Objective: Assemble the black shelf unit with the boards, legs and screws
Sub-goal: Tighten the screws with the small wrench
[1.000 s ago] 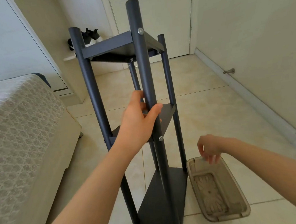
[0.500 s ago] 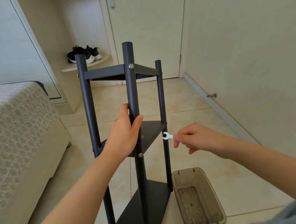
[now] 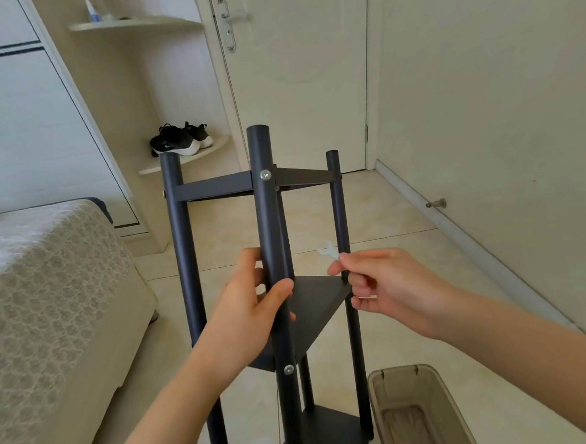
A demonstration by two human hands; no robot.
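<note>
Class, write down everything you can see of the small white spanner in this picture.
The spanner is small, flat and whitish, somewhat blurred; its material cannot be told. Its forked open end points up and left; the other end is pinched in the fingertips of the right hand. It is held in the air beside the shelf unit's right leg, apparently touching only that hand.

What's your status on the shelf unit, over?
Left hand grips front leg. Right hand pinches small white wrench. Shelf unit upright, three boards on. Nothing blocks it.
</note>
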